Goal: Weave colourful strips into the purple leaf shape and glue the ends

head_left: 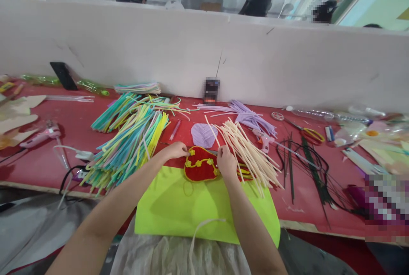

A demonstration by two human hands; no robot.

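Note:
Between my hands is a red gourd- or pouch-shaped ornament [198,174] with yellow edging and a row of small yellow flowers. My left hand [177,150] pinches its upper left edge. At its right end, the fingers of my right hand [225,161] are closed on the edge, though their tips are partly hidden. Yellow strands [245,172] show beyond my right wrist. Beneath the ornament lies a bright lime-green sheet [179,211], which hangs over the table's front edge. A lilac leaf-shaped piece [204,135] rests just behind.
Multicoloured chenille stems [128,147] lie in a heap at left, cream ones [252,151] at right. Lilac stems [252,117] are behind. Glue guns [44,134], scissors [300,129] and dark cords [324,168] are on the red table [300,207]. A white partition [159,49] stands behind.

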